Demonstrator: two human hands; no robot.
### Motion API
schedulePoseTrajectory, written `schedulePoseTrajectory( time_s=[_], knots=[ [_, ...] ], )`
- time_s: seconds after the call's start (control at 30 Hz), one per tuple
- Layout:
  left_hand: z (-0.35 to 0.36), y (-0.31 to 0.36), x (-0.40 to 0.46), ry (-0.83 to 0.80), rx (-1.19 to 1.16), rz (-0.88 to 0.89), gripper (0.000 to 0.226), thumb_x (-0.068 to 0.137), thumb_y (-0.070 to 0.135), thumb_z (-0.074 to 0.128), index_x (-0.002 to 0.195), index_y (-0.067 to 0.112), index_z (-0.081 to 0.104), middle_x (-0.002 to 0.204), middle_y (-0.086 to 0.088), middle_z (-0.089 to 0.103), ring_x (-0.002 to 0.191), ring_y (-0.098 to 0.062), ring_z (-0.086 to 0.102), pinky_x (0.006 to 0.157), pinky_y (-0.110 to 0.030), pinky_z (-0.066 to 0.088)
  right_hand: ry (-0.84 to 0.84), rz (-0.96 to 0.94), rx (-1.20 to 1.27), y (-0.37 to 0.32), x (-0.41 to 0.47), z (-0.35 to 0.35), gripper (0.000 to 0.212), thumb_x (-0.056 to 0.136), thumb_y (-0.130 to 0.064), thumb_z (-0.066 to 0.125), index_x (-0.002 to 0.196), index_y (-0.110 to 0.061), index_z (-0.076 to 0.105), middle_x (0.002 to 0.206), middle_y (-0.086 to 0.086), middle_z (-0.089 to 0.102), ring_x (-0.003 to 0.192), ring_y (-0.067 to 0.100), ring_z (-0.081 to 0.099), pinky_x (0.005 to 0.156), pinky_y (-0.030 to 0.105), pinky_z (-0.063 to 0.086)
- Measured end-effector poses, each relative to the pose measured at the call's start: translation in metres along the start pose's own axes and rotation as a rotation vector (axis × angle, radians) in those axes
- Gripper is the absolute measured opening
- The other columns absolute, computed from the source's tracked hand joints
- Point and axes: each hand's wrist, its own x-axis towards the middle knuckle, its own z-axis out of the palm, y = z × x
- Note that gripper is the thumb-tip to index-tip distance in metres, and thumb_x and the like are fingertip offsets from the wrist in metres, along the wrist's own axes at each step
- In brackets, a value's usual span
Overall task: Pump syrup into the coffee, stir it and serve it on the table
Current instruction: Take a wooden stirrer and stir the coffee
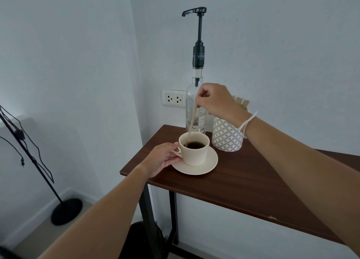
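Note:
A cream cup [194, 153] of dark coffee [195, 145] stands on a cream saucer [208, 166] near the left end of a dark wooden table [243, 182]. My left hand [162, 159] grips the cup's handle and the saucer's left rim. My right hand [214, 100] pinches the top of a thin wooden stir stick [192, 120], whose lower end dips into the coffee at the cup's left side. Behind the cup stands a clear syrup bottle [191, 103] with a tall black pump [198, 35], its spout pointing left.
A patterned grey-and-white holder [227, 137] with several wooden sticks [242, 103] sits right of the bottle. A wall socket [173, 98] is behind the table. A black stand [66, 210] with cables stands on the floor at the left. The table's left edge is close to the saucer.

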Motion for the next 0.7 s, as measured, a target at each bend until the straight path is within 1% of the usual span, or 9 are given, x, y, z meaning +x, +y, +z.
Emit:
schedulePoseTrajectory(
  time_s=[0.07, 0.17, 0.27, 0.33, 0.37, 0.47, 0.57, 0.63, 0.7],
  knots=[
    [0.001, 0.0, 0.0, 0.006, -0.003, -0.004, 0.021, 0.094, 0.02, 0.055, 0.103, 0.002, 0.058, 0.124, -0.019, 0.06, 0.109, -0.025, 0.064, 0.089, -0.031, 0.055, 0.013, 0.016, -0.009, 0.004, 0.0, -0.003, 0.017, 0.078, -0.014, 0.055, 0.083, -0.001, 0.063, 0.081, 0.01, 0.072, 0.065, 0.016, 0.059, 0.068, 0.04, 0.054],
    [0.001, -0.001, 0.001, 0.006, -0.001, -0.008, 0.021, 0.093, 0.021, 0.056, 0.101, 0.002, 0.059, 0.125, -0.019, 0.06, 0.11, -0.025, 0.063, 0.09, -0.032, 0.055, 0.026, 0.053, 0.009, 0.009, -0.001, -0.006, 0.016, 0.077, -0.014, 0.056, 0.082, 0.0, 0.063, 0.076, 0.009, 0.071, 0.051, 0.007, 0.052, 0.063, 0.036, 0.051],
    [0.001, 0.0, 0.0, 0.002, -0.001, -0.008, 0.019, 0.093, 0.022, 0.056, 0.096, 0.003, 0.059, 0.125, -0.019, 0.06, 0.111, -0.026, 0.063, 0.091, -0.033, 0.054, 0.073, 0.085, 0.048, 0.014, -0.001, -0.009, 0.015, 0.077, -0.013, 0.055, 0.081, -0.001, 0.062, 0.074, 0.005, 0.07, 0.038, -0.002, 0.05, 0.052, 0.023, 0.046],
    [0.002, 0.0, -0.001, -0.001, -0.006, -0.01, 0.018, 0.093, 0.021, 0.055, 0.092, 0.004, 0.059, 0.123, -0.019, 0.061, 0.11, -0.026, 0.063, 0.088, -0.031, 0.056, 0.081, 0.112, 0.062, 0.017, -0.003, -0.011, 0.015, 0.078, -0.013, 0.055, 0.081, 0.0, 0.062, 0.073, 0.004, 0.069, 0.031, -0.001, 0.047, 0.041, 0.013, 0.041],
    [0.002, 0.0, -0.001, 0.0, -0.007, -0.007, 0.017, 0.094, 0.021, 0.055, 0.088, 0.005, 0.058, 0.121, -0.018, 0.061, 0.109, -0.025, 0.063, 0.086, -0.029, 0.057, 0.08, 0.124, 0.067, 0.018, -0.003, -0.012, 0.014, 0.078, -0.013, 0.055, 0.08, -0.001, 0.061, 0.071, 0.004, 0.069, 0.03, 0.0, 0.046, 0.038, 0.01, 0.038],
    [0.003, 0.001, -0.003, 0.005, 0.005, 0.003, 0.02, 0.094, 0.021, 0.054, 0.082, 0.006, 0.057, 0.119, -0.017, 0.062, 0.109, -0.026, 0.063, 0.083, -0.026, 0.057, 0.095, 0.148, 0.085, 0.02, -0.005, -0.014, 0.008, 0.077, -0.012, 0.055, 0.073, -0.007, 0.058, 0.066, -0.001, 0.066, 0.028, 0.001, 0.045, 0.036, 0.01, 0.038],
    [0.002, 0.0, -0.002, 0.002, 0.0, 0.0, 0.017, 0.094, 0.02, 0.054, 0.093, 0.005, 0.058, 0.123, -0.019, 0.061, 0.111, -0.026, 0.063, 0.085, -0.028, 0.057, 0.116, 0.17, 0.091, 0.023, -0.008, -0.015, 0.01, 0.078, -0.013, 0.054, 0.069, -0.01, 0.057, 0.067, -0.001, 0.067, 0.03, 0.001, 0.045, 0.037, 0.009, 0.038],
    [0.001, 0.0, -0.001, -0.004, -0.006, -0.004, 0.017, 0.094, 0.02, 0.054, 0.099, 0.004, 0.059, 0.124, -0.02, 0.06, 0.112, -0.026, 0.062, 0.086, -0.029, 0.057, 0.132, 0.195, 0.098, 0.025, -0.01, -0.016, 0.009, 0.078, -0.014, 0.053, 0.072, -0.009, 0.058, 0.068, -0.002, 0.068, 0.032, 0.002, 0.047, 0.038, 0.009, 0.039],
    [0.001, 0.0, -0.001, -0.007, -0.006, -0.007, 0.016, 0.094, 0.019, 0.054, 0.099, 0.005, 0.059, 0.124, -0.02, 0.06, 0.11, -0.026, 0.063, 0.085, -0.028, 0.057, 0.145, 0.223, 0.099, 0.027, -0.012, -0.017, 0.012, 0.078, -0.014, 0.053, 0.077, -0.006, 0.06, 0.067, -0.004, 0.067, 0.038, 0.006, 0.049, 0.044, 0.013, 0.042]
  ],
)
